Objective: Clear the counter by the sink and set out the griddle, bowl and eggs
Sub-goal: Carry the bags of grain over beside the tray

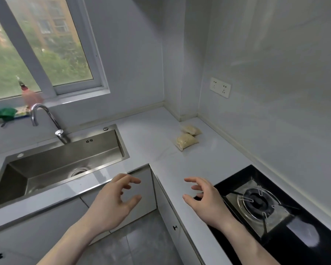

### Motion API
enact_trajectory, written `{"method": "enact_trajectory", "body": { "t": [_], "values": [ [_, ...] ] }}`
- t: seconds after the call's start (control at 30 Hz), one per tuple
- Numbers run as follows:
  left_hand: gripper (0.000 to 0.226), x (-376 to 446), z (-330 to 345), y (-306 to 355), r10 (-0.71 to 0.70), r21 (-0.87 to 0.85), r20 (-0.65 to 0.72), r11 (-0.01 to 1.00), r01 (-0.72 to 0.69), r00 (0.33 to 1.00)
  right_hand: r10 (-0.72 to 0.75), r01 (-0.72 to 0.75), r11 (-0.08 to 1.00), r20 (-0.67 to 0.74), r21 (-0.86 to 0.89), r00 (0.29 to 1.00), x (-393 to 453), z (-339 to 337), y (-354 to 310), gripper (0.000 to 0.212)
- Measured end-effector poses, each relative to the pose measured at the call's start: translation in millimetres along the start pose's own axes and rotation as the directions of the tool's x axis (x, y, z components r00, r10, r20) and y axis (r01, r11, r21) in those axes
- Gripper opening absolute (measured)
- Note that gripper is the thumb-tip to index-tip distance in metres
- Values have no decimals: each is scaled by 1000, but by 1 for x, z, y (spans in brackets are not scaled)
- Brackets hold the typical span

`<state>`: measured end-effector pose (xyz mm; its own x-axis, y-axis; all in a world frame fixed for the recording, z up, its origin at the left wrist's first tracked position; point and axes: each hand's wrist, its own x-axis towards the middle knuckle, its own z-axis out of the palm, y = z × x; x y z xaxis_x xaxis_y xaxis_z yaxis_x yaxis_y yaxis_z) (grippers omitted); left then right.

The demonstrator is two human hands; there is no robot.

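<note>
Two small clear bags of pale grain (pixel 187 138) lie on the white counter (pixel 153 138) in the corner, to the right of the steel sink (pixel 65 159). My left hand (pixel 115 201) hovers in front of the counter's inner corner with loosely curved fingers and holds nothing. My right hand (pixel 204 199) floats opposite it, just left of the stove, fingers relaxed and empty. No griddle, bowl or eggs are in view.
A black gas stove (pixel 260 203) with one burner sits at the right. A curved faucet (pixel 46 121) rises behind the sink. A green cloth (pixel 2 114) and a pink bottle (pixel 30 96) rest on the window sill. A wall socket (pixel 220 87) is above the counter.
</note>
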<state>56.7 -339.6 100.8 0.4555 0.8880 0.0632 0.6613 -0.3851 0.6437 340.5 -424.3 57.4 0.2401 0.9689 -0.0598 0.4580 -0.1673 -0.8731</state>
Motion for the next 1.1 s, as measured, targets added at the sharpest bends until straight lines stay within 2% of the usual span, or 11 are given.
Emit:
{"method": "enact_trajectory", "body": {
  "t": [0.3, 0.57, 0.7, 0.87, 1.1],
  "values": [
    [28, 104, 14, -27, 13, -19, 84, 1000, -12, 996, 12, -13, 998, -16, -59, 1000, 89, -16, 3, 42],
    [27, 234, 48, -61, 77, 2, 308, 997, -82, 948, 146, -155, 986, -147, -57, 978, 139, -20, 24, 42],
    [33, 315, 70, -82, 125, 39, 462, 986, -161, 878, 247, -255, 967, -249, -2, 937, 174, -7, 31, 41],
    [51, 390, 92, -113, 131, 128, 623, 955, -266, 771, 352, -346, 935, -342, 79, 872, 208, 14, 22, 37],
    [78, 467, 151, -130, 107, 292, 786, 804, -518, 609, 452, -431, 888, -470, 159, 758, 207, 36, 7, 38]
  ]
}}
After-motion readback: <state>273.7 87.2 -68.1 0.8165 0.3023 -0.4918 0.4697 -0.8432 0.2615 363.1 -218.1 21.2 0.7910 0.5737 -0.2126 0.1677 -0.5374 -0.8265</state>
